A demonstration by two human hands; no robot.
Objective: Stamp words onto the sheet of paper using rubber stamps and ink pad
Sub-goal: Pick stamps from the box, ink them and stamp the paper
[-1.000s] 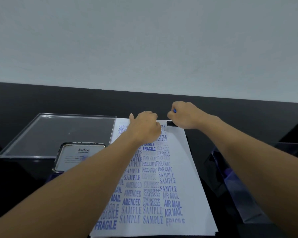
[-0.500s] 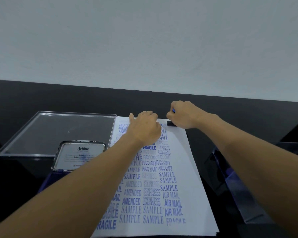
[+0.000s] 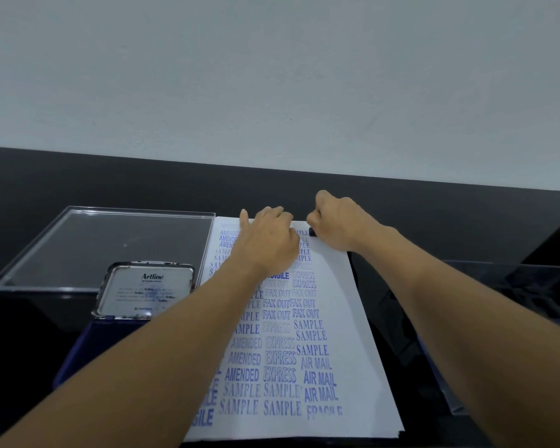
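A white sheet of paper lies on the black table, covered with rows of blue stamped words such as SAMPLE, FAX OUT, EXPRESS and AIR MAIL. My right hand grips a dark rubber stamp and holds it down on the sheet's far right corner; only a sliver of the stamp shows under the fist. My left hand rests on the upper middle of the paper with its fingers bent, thumb pointing away. The ink pad sits left of the sheet, its blue base under the raised metal lid marked Artline.
A clear plastic lid or tray lies at the far left behind the ink pad. A dark transparent box stands to the right of the paper. The black table ends at a pale wall.
Both hands stay in nearly the same place. The blue bit of the stamp once visible at my right thumb is now covered by the fist.
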